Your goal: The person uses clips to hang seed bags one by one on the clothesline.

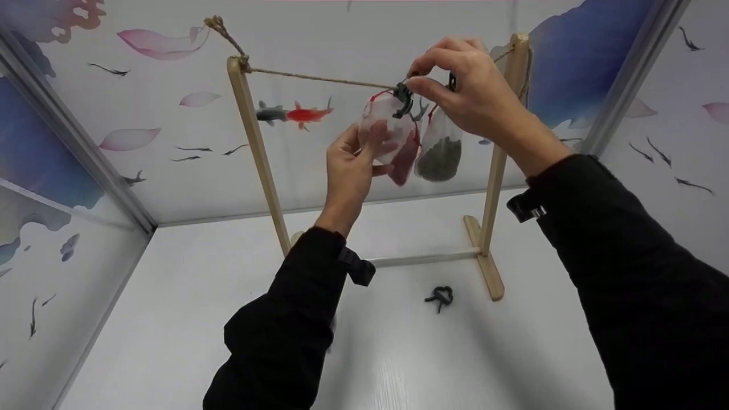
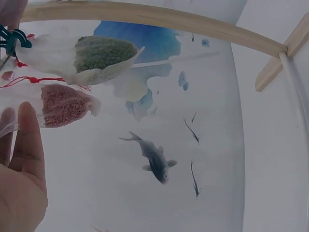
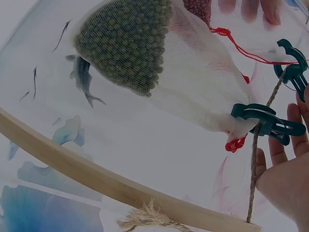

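Observation:
My left hand holds the pale upper part of a mesh drawstring bag with dark red beans, thumb in front and fingers behind the gauze. My right hand pinches a dark green clip between thumb and fingertips at the twine rope. The red drawstring of the red-bean bag runs to this clip. Beside it hangs a second mesh bag with green beans, its gathered top held on the rope by another green clip, close to my right fingers.
A wooden frame carries the rope between its left post and right post. A white crossbar joins the posts low down. Another dark green clip lies on the white table. Fish-and-petal printed panels enclose the table.

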`<state>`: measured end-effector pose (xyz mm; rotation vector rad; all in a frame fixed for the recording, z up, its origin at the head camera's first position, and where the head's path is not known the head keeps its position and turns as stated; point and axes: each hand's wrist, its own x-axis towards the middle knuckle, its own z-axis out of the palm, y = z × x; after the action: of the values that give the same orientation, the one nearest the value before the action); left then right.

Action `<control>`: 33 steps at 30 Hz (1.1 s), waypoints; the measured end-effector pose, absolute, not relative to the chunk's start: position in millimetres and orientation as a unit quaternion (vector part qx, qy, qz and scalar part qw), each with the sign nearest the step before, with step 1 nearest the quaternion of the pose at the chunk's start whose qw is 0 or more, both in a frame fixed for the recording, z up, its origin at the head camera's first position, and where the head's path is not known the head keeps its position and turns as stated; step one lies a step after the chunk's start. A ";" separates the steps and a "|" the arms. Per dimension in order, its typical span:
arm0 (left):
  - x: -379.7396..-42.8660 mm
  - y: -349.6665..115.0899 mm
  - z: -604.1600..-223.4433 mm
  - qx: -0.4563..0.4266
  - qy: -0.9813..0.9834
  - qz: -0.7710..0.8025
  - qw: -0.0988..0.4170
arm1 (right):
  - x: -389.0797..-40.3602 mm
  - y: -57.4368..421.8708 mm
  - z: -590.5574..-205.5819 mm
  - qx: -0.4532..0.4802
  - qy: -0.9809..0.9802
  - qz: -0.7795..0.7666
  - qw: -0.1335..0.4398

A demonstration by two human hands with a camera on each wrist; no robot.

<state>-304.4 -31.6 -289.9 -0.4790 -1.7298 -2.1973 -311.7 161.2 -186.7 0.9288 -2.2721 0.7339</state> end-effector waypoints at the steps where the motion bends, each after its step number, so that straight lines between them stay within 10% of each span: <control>1: -304.1 -30.9 -289.7 -0.165 -0.602 -0.767 0.150 | -312.1 161.2 -187.2 0.351 -0.850 0.273 0.283; 11: -301.5 -32.6 -291.1 -0.154 -0.603 -0.770 0.142 | -308.8 160.3 -188.2 0.346 -0.881 0.246 0.209; 33: -298.2 -49.1 -307.7 -0.176 -0.670 -0.705 0.154 | -305.2 165.1 -205.7 0.403 -0.814 0.257 0.329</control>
<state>-298.2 -49.1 -307.7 -0.5043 -1.9211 -2.0200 -305.2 165.1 -205.7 1.0551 -2.1315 0.6728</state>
